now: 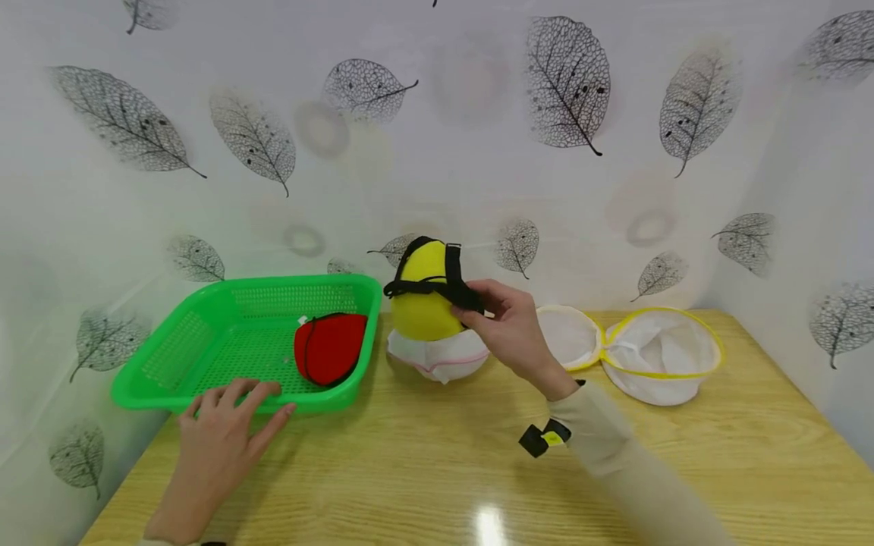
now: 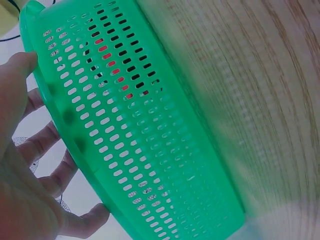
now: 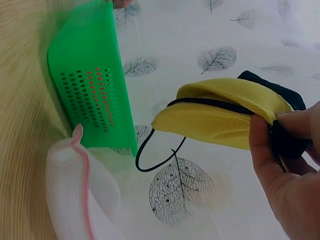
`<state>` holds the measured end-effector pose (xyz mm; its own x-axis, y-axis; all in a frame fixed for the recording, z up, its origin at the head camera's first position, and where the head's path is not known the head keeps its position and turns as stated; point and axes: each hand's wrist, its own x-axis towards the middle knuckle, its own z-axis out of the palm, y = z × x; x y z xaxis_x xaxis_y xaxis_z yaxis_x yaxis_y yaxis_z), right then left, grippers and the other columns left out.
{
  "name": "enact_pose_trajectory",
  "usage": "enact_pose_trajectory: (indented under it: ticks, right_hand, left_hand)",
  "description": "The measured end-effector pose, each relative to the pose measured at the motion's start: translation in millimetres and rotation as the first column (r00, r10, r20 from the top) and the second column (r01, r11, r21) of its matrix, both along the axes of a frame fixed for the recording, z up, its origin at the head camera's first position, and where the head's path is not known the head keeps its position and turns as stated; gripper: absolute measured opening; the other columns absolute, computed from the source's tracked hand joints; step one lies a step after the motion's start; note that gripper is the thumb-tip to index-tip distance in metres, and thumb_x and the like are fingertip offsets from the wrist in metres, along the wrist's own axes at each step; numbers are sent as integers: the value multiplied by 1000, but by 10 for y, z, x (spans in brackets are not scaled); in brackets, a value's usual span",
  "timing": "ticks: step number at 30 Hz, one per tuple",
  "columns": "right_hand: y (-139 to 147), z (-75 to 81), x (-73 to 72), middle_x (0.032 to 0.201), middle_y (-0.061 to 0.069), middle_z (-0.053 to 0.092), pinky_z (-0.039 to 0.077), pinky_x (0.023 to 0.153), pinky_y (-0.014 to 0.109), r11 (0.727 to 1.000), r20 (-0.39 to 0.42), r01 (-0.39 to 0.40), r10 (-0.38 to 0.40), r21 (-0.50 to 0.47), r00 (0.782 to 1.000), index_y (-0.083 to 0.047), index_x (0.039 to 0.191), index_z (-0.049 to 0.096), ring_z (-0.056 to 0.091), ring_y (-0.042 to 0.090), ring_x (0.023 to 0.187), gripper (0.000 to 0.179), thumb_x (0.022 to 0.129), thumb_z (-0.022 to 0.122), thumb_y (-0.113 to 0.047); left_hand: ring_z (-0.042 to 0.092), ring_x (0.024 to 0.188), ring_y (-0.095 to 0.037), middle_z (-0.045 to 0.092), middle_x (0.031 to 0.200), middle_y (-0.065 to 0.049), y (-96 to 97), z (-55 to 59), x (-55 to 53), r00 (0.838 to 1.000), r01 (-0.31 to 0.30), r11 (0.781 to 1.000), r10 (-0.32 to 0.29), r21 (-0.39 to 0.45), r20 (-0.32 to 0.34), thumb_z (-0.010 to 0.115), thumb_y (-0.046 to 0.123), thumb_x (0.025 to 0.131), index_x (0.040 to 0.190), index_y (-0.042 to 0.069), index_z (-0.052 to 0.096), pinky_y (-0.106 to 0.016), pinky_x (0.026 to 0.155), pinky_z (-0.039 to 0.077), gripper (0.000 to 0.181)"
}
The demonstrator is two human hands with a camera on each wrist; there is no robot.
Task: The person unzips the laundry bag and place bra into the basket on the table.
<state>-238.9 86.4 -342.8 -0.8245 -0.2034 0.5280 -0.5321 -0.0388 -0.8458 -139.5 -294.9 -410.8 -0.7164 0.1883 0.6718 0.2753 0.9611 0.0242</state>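
My right hand (image 1: 508,322) pinches a folded yellow bra (image 1: 425,307) with black straps, raised in front of the wall. In the right wrist view, my thumb and fingers hold its black band end, and a thin black strap (image 3: 145,169) loops down from the cup. My left hand (image 1: 221,432) rests at the front rim of a green plastic basket (image 1: 239,288), fingers loosely bent over the edge. Inside the basket, at its right side, lies a red bra (image 1: 334,347) with black straps.
A white mesh laundry bag (image 1: 444,364) with pink trim stands right of the basket, below the yellow bra. Farther right on the wooden table (image 1: 423,470) is an open white mesh bag with a yellow rim (image 1: 658,375). A leaf-patterned curtain (image 1: 437,174) rises behind.
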Motion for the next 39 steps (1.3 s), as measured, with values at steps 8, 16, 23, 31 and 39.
enact_pose_trajectory:
  ticks: [8, 16, 23, 31, 39]
  right_hand:
    - [-285, 6, -55, 119, 29, 69, 62, 79, 25, 999, 6, -51, 51, -14, 999, 9, 118, 69, 70, 5, 99, 30, 88, 73, 8]
    - [-622, 3, -147, 117, 25, 72, 62, 80, 29, 998, 13, -65, 65, 19, 998, 6, 118, 71, 73, 28, 105, 30, 88, 74, 5]
    - [-851, -26, -191, 114, 20, 75, 61, 88, 29, 992, -58, -19, 26, 126, 998, 3, 118, 73, 73, 30, 104, 30, 89, 75, 0]
    - [-1052, -119, -332, 113, 19, 76, 59, 84, 21, 981, -222, -2, 46, 195, 974, 4, 113, 74, 73, 28, 103, 24, 89, 74, 3]
    - [-1218, -209, -424, 107, 17, 76, 56, 84, 15, 945, -370, 28, 99, 324, 924, 5, 111, 75, 73, 25, 96, 25, 87, 71, 8]
  left_hand:
    - [63, 92, -48, 70, 108, -10, 11, 21, 17, 999, -15, 1000, 15, 7, 39, 74, 52, 88, 112, 24, 72, -76, 75, 46, 38]
    - [63, 91, -48, 70, 107, -10, 5, 38, 21, 999, -25, 1000, 25, 3, 45, 75, 51, 86, 112, 24, 72, -74, 74, 46, 38]
    - [63, 91, -47, 71, 107, -10, 30, 60, 6, 999, -20, 1000, 20, -4, 39, 81, 44, 81, 112, 24, 71, -72, 75, 47, 38]
    - [63, 88, -47, 71, 106, -10, 34, 54, -1, 1000, -13, 1000, 13, -9, 25, 55, 68, 95, 112, 24, 73, -71, 71, 47, 50]
    - [63, 93, -49, 71, 108, -10, 26, 39, 7, 998, -36, 999, 36, 6, 47, 75, 52, 87, 112, 24, 72, -73, 73, 46, 38]
